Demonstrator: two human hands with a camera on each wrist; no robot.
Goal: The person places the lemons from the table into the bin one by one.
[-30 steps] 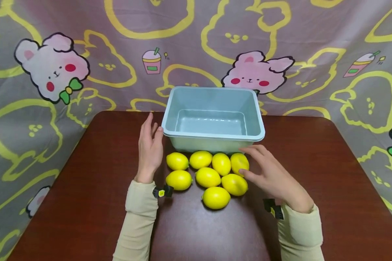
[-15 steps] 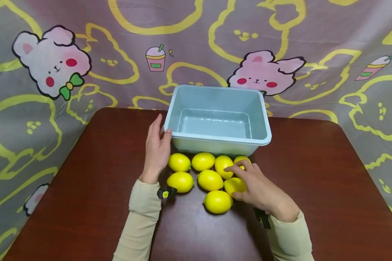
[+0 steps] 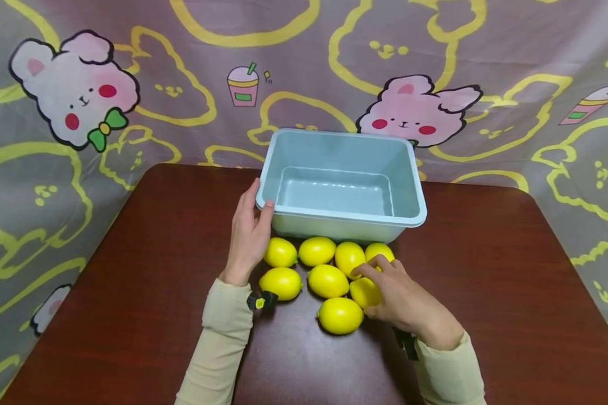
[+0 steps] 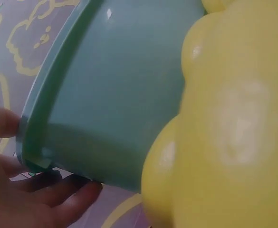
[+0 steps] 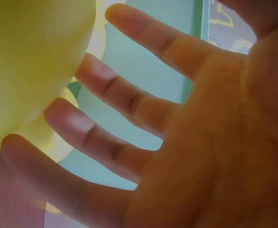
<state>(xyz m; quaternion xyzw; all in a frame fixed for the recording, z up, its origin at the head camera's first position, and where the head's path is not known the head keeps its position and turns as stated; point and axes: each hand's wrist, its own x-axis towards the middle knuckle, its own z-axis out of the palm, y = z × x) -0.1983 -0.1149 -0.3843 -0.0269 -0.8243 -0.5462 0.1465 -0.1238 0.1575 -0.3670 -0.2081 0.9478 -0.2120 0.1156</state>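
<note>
Several yellow lemons lie grouped on the table in front of a light blue plastic basin point(image 3: 342, 228). My left hand point(image 3: 250, 236) holds the basin's near left corner, with the thumb on the rim and the fingers along the outside. In the left wrist view those fingers point(image 4: 77, 202) reach round beneath the corner. Over the group's right side, my right hand point(image 3: 402, 301) has its bent fingers on the far side of a lemon point(image 3: 363, 291) and its thumb at the near side. The right wrist view shows the fingertips point(image 5: 65, 111) close by a lemon point(image 5: 32, 61).
Closest to me is a front lemon point(image 3: 340, 316); another lemon point(image 3: 380, 254) sits just beyond my right fingers. The basin stands near the back edge of the dark brown table point(image 3: 132, 292). A patterned cloth point(image 3: 182, 56) hangs behind and at both sides.
My right hand has moved left and nearer to me, from the far right lemon to the one in front of it. My left hand has come in against the basin's corner.
</note>
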